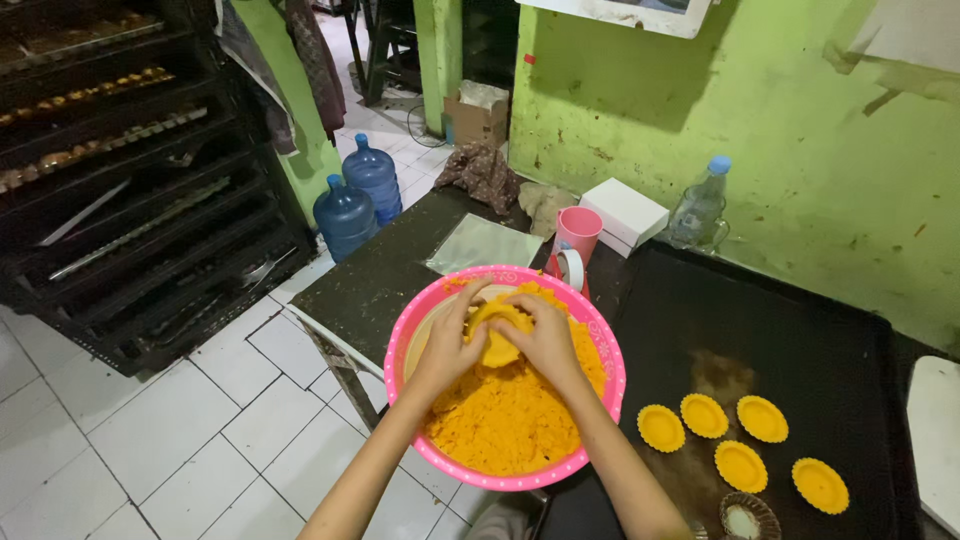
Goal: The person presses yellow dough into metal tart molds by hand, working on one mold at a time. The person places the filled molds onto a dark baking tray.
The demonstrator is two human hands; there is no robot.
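Note:
A pink bowl [410, 330] full of crumbly orange dough [510, 415] sits at the dark table's front edge. Both hands are inside the bowl, pressing a lump of orange dough [497, 330] between them. My left hand [447, 345] cups its left side, and my right hand [548, 338] covers its right side. Several round orange dough shells [740, 465] lie on a black tray [800, 340] to the right. A small fluted metal mould [748, 517] rests at the tray's front.
Behind the bowl stand a pink cup [578, 232], a tape roll [570, 268], a white box [625, 212] and a plastic bottle [698, 208]. Two blue water jugs [345, 215] sit on the tiled floor. A dark rack of baking trays [120, 170] fills the left.

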